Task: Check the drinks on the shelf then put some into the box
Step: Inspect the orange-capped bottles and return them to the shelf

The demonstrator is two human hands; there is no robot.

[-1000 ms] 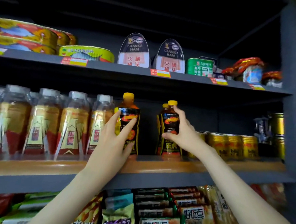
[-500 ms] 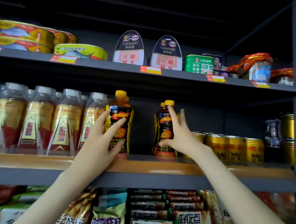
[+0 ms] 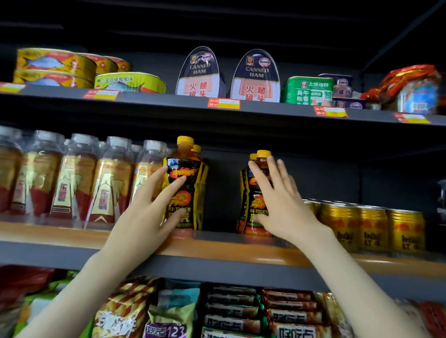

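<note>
On the orange-fronted grey metal shelf [image 3: 237,250], the left hand [image 3: 146,213] curls thumb and fingers round the left black-and-orange plastic drink bottle [image 3: 188,200]. At its 3 o'clock, the right hand [image 3: 279,211] lies spread, fingers straight, touching the matching right yellow-capped bottle [image 3: 252,204]. Gold metal cans [image 3: 369,227] stand at that bottle's 3 o'clock.

On the grey metal shelf [image 3: 224,250], clear plastic bottles [image 3: 67,177] stand left, gold metal cans [image 3: 369,227] right, dark yellow-capped plastic bottles [image 3: 187,182] between. Flat metal tins [image 3: 256,76] sit on the upper shelf [image 3: 272,109]; foil snack packets [image 3: 233,323] lie below.
</note>
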